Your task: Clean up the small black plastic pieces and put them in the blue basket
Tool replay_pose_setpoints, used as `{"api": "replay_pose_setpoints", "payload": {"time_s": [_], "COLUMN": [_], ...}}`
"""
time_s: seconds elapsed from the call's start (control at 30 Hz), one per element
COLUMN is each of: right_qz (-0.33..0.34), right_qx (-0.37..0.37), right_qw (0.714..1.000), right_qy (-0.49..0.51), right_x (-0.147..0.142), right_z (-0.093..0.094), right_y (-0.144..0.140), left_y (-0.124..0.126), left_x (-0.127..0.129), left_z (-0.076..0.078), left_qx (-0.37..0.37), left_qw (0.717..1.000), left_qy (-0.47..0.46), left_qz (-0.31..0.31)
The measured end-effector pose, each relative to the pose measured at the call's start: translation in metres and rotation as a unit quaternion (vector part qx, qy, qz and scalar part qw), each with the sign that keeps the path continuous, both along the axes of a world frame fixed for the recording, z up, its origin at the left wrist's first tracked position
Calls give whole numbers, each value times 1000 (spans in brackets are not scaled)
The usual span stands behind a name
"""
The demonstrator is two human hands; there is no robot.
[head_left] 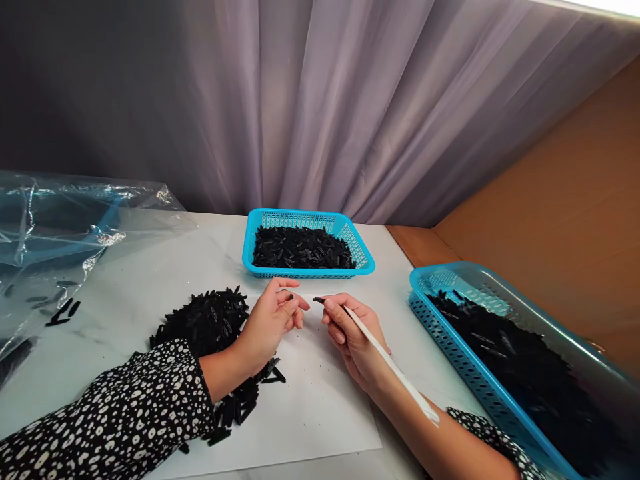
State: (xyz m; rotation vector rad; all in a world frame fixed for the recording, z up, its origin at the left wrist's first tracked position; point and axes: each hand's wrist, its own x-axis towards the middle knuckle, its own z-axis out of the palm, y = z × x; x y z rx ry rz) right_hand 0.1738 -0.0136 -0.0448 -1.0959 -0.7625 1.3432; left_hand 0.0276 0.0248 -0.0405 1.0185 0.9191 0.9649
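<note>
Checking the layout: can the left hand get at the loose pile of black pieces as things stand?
Probably yes. The left hand lies right beside the black pile, its forearm across the pile's edge, and nothing stands between them; its fingers already pinch one small piece.

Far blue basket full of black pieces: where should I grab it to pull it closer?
Probably grip the far blue basket by its near rim, coming from the front over the white sheet. That flared lip faces the hands, with bare table before it; the black pieces lie below it.

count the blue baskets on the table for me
2. One blue basket sits at the back middle of the table, past both hands. The other blue basket is at the right edge, partly cut off by the frame. Both hold small black pieces.
</note>
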Motion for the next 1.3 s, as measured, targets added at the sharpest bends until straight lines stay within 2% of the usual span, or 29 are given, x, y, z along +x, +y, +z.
{"api": "replay_pose_setpoints", "payload": {"time_s": [0.2,0.53,0.73,0.93,1.07,1.17,1.3], "right_qz": [6,13,24,52,73,65,39], "right_qx": [1,-4,5,-26,-29,-34,-36], "right_qw": [1000,1000,996,997,996,996,997], "right_qy": [23,26,87,53,41,41,47], "right_x": [1,1,3,0,-2,-2,-1], "right_z": [-1,-1,0,2,2,1,0], "right_y": [0,0,2,2,0,0,1], "left_y": [0,0,-2,-3,-4,-6,-6], "left_x": [-3,-3,-3,-4,-4,-4,-4], "left_z": [1,5,7,8,8,7,8], "left_qx": [-1,-7,-1,4,-12,-23,-15], "left_qw": [999,998,998,997,992,989,991], "left_qy": [24,-18,-18,-10,-6,2,50], "left_qz": [-29,-52,-53,-82,-123,-144,-123]}}
